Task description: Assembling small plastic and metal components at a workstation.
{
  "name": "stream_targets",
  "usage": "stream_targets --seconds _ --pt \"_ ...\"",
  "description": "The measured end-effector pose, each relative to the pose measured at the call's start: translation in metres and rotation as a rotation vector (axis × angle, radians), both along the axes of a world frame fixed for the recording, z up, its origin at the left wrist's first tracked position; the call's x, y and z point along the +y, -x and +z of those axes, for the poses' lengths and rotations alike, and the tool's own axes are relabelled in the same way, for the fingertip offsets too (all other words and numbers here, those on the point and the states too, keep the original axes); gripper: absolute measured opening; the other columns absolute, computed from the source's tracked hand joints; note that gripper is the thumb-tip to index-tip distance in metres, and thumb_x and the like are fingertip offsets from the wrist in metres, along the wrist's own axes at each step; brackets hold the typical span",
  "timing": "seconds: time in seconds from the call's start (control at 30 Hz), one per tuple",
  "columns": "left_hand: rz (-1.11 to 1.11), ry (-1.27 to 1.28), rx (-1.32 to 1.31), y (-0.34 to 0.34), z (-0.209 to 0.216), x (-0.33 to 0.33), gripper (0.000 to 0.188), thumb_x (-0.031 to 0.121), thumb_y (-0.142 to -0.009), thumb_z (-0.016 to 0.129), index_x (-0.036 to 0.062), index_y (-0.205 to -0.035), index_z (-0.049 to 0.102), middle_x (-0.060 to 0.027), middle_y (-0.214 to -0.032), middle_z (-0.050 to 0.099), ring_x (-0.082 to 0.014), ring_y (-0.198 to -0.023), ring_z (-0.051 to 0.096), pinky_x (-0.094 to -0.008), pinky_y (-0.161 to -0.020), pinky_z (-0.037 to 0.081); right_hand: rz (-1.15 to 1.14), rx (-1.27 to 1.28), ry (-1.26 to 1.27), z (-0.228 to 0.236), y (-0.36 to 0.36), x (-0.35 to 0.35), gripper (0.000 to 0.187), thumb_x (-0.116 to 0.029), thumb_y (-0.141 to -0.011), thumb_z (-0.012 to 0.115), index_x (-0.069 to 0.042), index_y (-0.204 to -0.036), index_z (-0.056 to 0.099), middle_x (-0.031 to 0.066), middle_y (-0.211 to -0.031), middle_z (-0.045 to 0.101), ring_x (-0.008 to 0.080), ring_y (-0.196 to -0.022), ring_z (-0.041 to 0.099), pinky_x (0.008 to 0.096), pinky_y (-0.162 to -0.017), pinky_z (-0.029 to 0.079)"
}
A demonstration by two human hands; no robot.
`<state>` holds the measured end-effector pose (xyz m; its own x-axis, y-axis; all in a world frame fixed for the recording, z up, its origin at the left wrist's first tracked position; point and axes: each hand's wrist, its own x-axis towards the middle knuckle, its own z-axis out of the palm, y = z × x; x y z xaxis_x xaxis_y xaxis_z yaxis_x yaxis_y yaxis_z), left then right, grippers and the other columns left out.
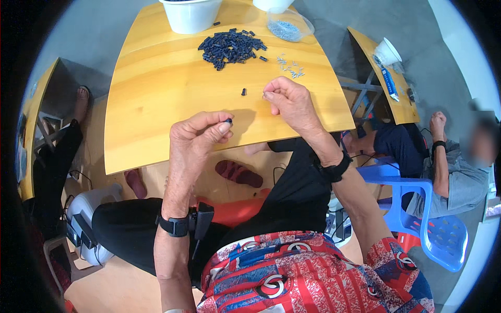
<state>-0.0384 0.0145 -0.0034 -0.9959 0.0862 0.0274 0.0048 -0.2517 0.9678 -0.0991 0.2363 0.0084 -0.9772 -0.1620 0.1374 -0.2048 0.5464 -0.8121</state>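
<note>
My left hand (201,133) is above the table's near edge, thumb and forefinger closed on a small dark plastic piece (228,120). To its right, my right hand (289,101) has its thumb and forefinger pinched together; a tiny pale thing seems to show at the tips, too small to name. Between the hands and a little farther off lies one loose dark piece (243,92). Beyond it is a heap of similar short dark plastic pieces (229,48). Small silvery screw-like parts (291,68) are scattered right of the heap.
At the far side of the wooden table (151,99) stand a white tub (192,16) and a clear dish (305,26) of silvery parts. A blue plastic chair (428,224) and a seated person (449,172) are on the right. A white stool (91,214) stands lower left.
</note>
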Motion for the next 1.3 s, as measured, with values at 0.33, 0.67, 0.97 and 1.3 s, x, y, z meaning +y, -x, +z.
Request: stream_targets --seconds 0.33,0.67,0.97,1.3 --pt "0.126 0.027 0.047 0.006 -0.005 -0.022 0.014 0.001 -0.084 0.066 0.0002 -0.097 0.070 -0.0060 -0.084 0.069 -0.0110 -0.073 0.064 -0.0232 -0.068 0.053 0.045 -0.214 0.408 0.005 -0.012 -0.025 0.007 -0.006 -0.088 0.060 -0.001 -0.092 0.062 0.0019 -0.077 0.062 0.0042 -0.055 0.053 0.0175 -0.048 0.041" --pt "0.008 -0.106 0.014 0.001 0.006 -0.030 0.016 0.003 -0.081 0.069 0.0007 -0.097 0.071 -0.0049 -0.081 0.069 -0.0094 -0.071 0.062 -0.0216 -0.066 0.051 0.181 -0.320 0.543 0.038 -0.029 -0.046 0.013 -0.013 -0.093 0.058 -0.002 -0.099 0.062 0.0011 -0.079 0.061 0.0041 -0.061 0.052 0.0171 -0.053 0.040" --pt "-0.022 -0.094 0.024 -0.004 0.009 -0.031 0.015 0.003 -0.082 0.069 0.0008 -0.097 0.071 -0.0042 -0.082 0.068 -0.0084 -0.074 0.062 -0.0218 -0.067 0.052 0.276 -0.264 0.495 0.052 -0.039 -0.068 0.012 -0.011 -0.093 0.056 -0.002 -0.097 0.063 0.0015 -0.079 0.061 0.0039 -0.061 0.054 0.0165 -0.052 0.042" --pt "-0.036 -0.080 -0.003 -0.004 0.011 -0.034 0.015 0.005 -0.083 0.069 0.0011 -0.097 0.070 -0.0038 -0.082 0.068 -0.0079 -0.074 0.061 -0.0210 -0.066 0.051 0.258 -0.201 0.395 0.056 -0.045 -0.077 0.016 -0.007 -0.092 0.057 0.001 -0.104 0.063 0.0021 -0.078 0.061 0.0048 -0.064 0.054 0.0169 -0.055 0.042"
